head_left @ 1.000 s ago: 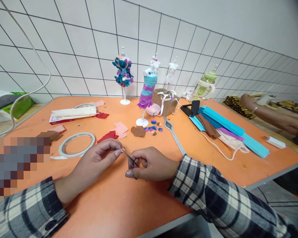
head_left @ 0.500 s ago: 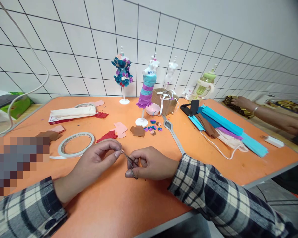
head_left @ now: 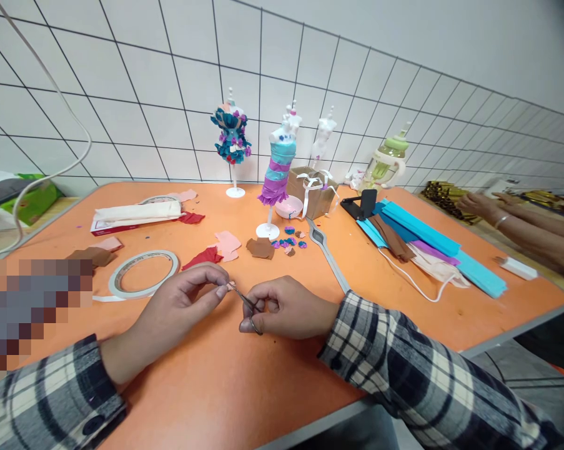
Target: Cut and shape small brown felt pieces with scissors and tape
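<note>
My right hand (head_left: 279, 307) grips a small pair of scissors (head_left: 245, 300), its fingers in the handle loops. The blades point left toward my left hand (head_left: 183, 306), which is closed in a pinch on a tiny pink paper piece (head_left: 231, 285). The blade tips meet that piece at my left fingertips. Beyond my hands lie red (head_left: 203, 257), pink (head_left: 228, 244) and brown paper scraps (head_left: 261, 248). Several tiny teal and purple paper pieces (head_left: 290, 230) are scattered by the base of a small dress form (head_left: 282, 162) wrapped in turquoise and purple.
A tape roll (head_left: 117, 275) lies left of my hands. Behind stand a teal-decorated dress form (head_left: 232, 137), a cardboard box (head_left: 316, 190), a pink bowl (head_left: 290, 206) and a bottle (head_left: 388, 162). Folded blue crepe paper (head_left: 422, 231) lies right. Another person's arms (head_left: 520, 225) are at far right.
My right hand and the scissors have shifted very slightly, while my left hand stays in place. At far right, the other person's hand has drawn back from the gold material and a second arm shows.
</note>
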Motion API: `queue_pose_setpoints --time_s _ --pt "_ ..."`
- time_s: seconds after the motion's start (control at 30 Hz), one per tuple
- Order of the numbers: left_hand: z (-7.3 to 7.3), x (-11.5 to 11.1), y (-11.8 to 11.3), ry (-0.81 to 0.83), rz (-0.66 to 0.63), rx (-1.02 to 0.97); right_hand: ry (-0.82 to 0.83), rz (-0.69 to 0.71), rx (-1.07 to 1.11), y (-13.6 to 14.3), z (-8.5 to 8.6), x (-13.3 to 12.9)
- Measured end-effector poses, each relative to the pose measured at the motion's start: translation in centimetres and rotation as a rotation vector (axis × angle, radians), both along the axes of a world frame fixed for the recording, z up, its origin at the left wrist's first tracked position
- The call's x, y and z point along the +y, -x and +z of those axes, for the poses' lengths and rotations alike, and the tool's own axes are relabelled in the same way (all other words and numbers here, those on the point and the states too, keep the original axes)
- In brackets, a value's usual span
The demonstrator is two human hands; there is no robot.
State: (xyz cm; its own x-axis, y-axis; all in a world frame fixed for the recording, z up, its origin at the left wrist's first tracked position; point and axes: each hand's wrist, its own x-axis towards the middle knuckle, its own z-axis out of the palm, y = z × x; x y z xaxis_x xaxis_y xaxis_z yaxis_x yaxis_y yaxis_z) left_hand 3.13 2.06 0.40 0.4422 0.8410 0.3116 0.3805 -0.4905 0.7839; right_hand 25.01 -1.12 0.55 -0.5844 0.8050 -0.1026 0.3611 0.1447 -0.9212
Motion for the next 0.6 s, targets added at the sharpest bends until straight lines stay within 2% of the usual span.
queue_pose_setpoints --time_s 0.6 --pt "-0.18 0.11 0.15 -0.038 -0.060 0.016 0.070 -0.010 0.007 0.05 0.02 -0.12"
